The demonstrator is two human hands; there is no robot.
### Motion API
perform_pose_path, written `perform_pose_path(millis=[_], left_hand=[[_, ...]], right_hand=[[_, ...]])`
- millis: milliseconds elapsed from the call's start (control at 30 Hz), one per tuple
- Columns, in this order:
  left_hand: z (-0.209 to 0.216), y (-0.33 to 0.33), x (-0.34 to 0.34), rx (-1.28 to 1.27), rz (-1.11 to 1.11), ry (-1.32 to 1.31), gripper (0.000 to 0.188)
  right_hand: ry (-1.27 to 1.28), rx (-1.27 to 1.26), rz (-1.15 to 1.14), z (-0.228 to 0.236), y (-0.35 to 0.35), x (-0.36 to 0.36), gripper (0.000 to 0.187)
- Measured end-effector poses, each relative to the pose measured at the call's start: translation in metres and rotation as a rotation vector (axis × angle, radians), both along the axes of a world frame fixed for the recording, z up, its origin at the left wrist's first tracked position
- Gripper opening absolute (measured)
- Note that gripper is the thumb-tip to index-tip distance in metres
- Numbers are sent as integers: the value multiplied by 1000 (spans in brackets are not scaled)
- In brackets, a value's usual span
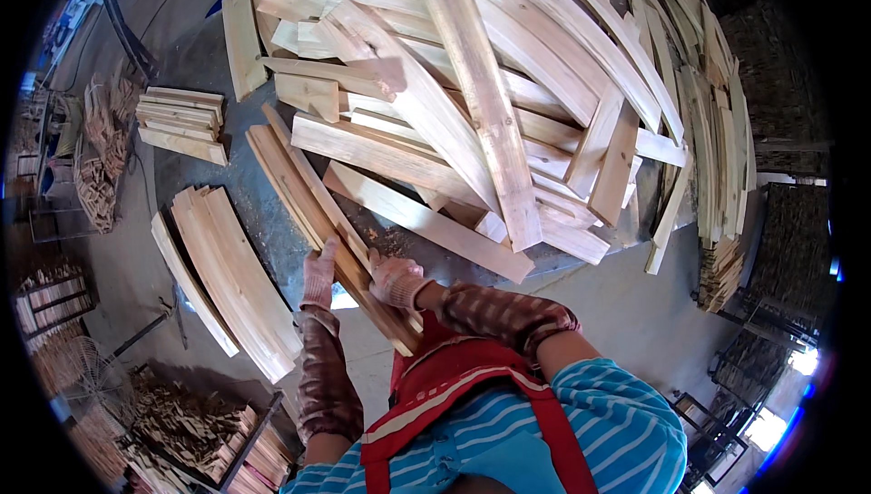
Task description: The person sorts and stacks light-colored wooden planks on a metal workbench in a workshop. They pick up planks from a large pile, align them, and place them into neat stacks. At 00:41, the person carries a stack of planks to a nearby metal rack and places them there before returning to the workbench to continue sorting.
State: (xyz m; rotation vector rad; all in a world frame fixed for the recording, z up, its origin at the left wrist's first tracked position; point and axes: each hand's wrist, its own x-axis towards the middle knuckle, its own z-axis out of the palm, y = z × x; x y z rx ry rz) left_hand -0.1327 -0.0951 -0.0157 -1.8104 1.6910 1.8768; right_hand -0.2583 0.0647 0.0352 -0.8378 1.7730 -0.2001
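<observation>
Between my two gloved hands is a bundle of long, narrow wooden boards, slanting from the table's middle down toward my apron. My left hand closes on the bundle's left side, thumb pointing up along it. Against the right side, my right hand grips with bent fingers. The far end of the bundle rests on the dark table, while its near end reaches past the table's front edge. Just right of the bundle a single pale board lies aslant.
A large jumbled heap of boards covers the table's middle and right. Left of my hands lies a stack of longer boards, with short pieces behind it. Wood stands along the right. A wire-caged fan is at lower left.
</observation>
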Motion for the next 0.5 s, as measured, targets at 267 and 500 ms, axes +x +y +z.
perform_pose_path(millis=[267, 500], left_hand=[[38, 21, -14, 76, -273, -190, 65], [54, 31, -44, -316, -438, -376, 62]], right_hand=[[12, -333, 124, 2, 57, 7, 55], [230, -366, 222, -20, 61, 18, 69]])
